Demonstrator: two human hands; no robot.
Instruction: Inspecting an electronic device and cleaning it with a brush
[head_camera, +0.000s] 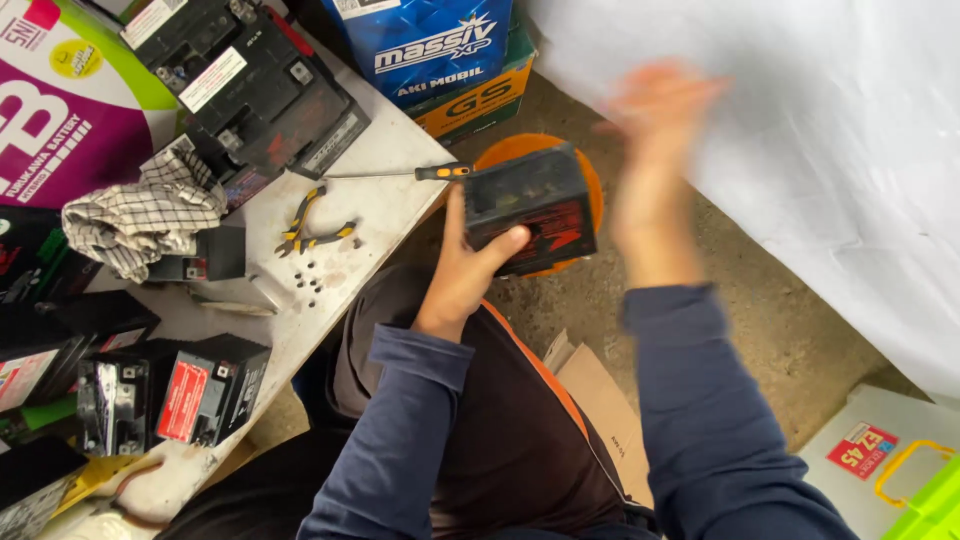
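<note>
my left hand (462, 272) is wrapped around a small black battery (530, 208) with a red label, thumb up one side and fingers curled across the front, holding it over an orange stool (590, 180) just off the bench (380, 210) edge. my right hand (655, 150) is up in the air, fingers spread, holding nothing, pretty blurred. screwdriver (420, 173) and pliers (310, 225) lie on the bench beside it.

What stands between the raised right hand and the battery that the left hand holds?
Nothing visible. The left hand grips the small black battery over an orange stool. The right hand, blurred, is lifted beside the battery, apart from it, with only open air between them.
</note>
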